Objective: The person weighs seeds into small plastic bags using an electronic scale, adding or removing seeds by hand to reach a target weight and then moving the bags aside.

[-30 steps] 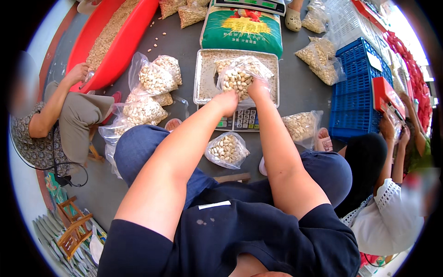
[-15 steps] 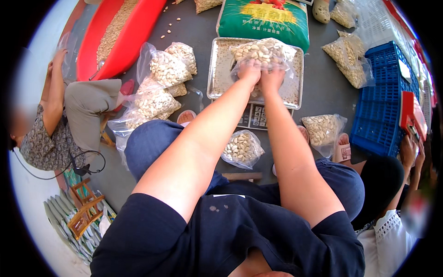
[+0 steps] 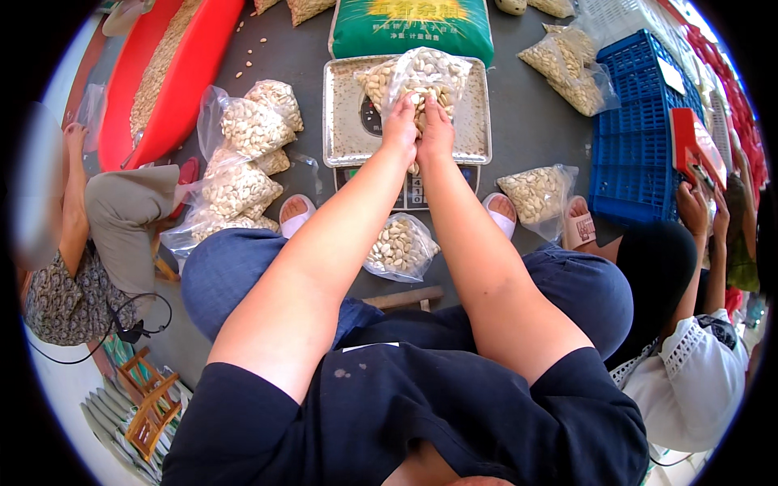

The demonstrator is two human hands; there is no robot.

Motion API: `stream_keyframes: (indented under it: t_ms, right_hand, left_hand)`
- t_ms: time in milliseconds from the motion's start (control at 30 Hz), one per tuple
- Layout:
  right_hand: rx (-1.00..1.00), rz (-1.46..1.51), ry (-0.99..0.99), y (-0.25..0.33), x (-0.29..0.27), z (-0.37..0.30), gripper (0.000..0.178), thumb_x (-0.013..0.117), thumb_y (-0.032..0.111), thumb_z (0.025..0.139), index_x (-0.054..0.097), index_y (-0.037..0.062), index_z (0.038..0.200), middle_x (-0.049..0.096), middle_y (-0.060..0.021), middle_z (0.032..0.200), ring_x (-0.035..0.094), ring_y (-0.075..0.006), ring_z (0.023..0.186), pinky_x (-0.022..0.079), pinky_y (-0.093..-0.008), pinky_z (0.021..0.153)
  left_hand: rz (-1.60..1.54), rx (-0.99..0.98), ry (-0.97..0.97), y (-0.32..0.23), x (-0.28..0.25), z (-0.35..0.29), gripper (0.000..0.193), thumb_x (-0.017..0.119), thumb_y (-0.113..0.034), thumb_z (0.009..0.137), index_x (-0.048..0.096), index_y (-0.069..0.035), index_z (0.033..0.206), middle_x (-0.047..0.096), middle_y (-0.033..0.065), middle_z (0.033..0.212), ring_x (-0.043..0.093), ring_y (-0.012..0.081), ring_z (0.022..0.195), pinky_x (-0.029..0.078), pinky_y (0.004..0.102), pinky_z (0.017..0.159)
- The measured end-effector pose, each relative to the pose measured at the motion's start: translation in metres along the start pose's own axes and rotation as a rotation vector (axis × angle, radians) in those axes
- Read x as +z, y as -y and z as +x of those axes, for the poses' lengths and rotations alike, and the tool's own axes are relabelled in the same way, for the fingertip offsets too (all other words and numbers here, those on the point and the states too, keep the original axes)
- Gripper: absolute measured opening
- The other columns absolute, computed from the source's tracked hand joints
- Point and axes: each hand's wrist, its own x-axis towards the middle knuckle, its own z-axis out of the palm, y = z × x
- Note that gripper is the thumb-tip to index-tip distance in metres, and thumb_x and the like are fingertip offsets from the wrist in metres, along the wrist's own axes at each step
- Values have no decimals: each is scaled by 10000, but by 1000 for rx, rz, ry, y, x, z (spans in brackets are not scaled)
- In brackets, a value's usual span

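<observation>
My left hand (image 3: 399, 130) and my right hand (image 3: 436, 131) are side by side over the metal pan (image 3: 344, 150) of a weighing scale. Their thumbs lie over a clear plastic bag of large pale seeds (image 3: 429, 74), and the other fingers are mostly hidden; both hands look closed on it. Bare seeds show between the thumbs, and a few appear just below the hands. More bagged seeds (image 3: 374, 83) lie at its left; I cannot tell whether that is a second bag. The scale's keypad (image 3: 417, 193) is partly covered by my wrists.
An open bag of seeds (image 3: 399, 247) stands near my knees. Filled bags (image 3: 255, 125) are piled left, another (image 3: 535, 194) lies right. A green sack (image 3: 413, 36) borders the pan. A red trough (image 3: 174, 89) and a blue crate (image 3: 640, 138) flank the floor; people sit both sides.
My hands have drawn back slightly, and the bag now stands more upright with my thumbs over it. The whole view has shifted, so the surroundings sit further left and up.
</observation>
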Motion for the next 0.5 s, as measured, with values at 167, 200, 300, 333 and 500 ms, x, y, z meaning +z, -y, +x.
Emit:
stream_keyframes:
  t_ms: [167,200,300,333,500]
  right_hand:
    - [-43,28,144,11,5,17,260,577,164,794,542,21,1009,566,-63,933,537,-143,798,449,-255,694]
    - [-55,29,188,11,6,24,263,570,157,798,533,21,1020,564,-67,938,538,-149,802,449,-259,697]
    - [27,-18,232,23,29,38,260,533,123,807,510,-1,1034,556,-100,956,542,-187,836,454,-293,715]
    - [67,-28,250,28,36,42,262,529,122,808,506,-2,1037,553,-109,965,541,-196,852,455,-300,723]
    - [-81,-205,143,26,52,43,242,511,123,815,533,-11,1016,560,-110,954,538,-199,826,451,-292,718]
  left_hand:
    - [-22,-23,84,-11,16,10,247,403,-206,885,494,-41,1045,548,87,983,549,192,859,457,308,741]
    - [-17,-45,105,-18,21,13,234,405,-202,884,502,-42,1023,555,88,961,557,195,837,465,309,723]
    - [-2,-33,119,-35,23,42,212,408,-142,870,483,-24,1030,567,112,934,562,201,819,472,311,703]
    - [-18,-38,121,-40,26,47,220,408,-132,868,476,-17,1043,562,117,953,560,205,832,471,315,714]
    - [-71,56,-12,-36,39,50,210,395,-136,871,480,-16,1021,543,131,982,552,236,840,464,366,742]
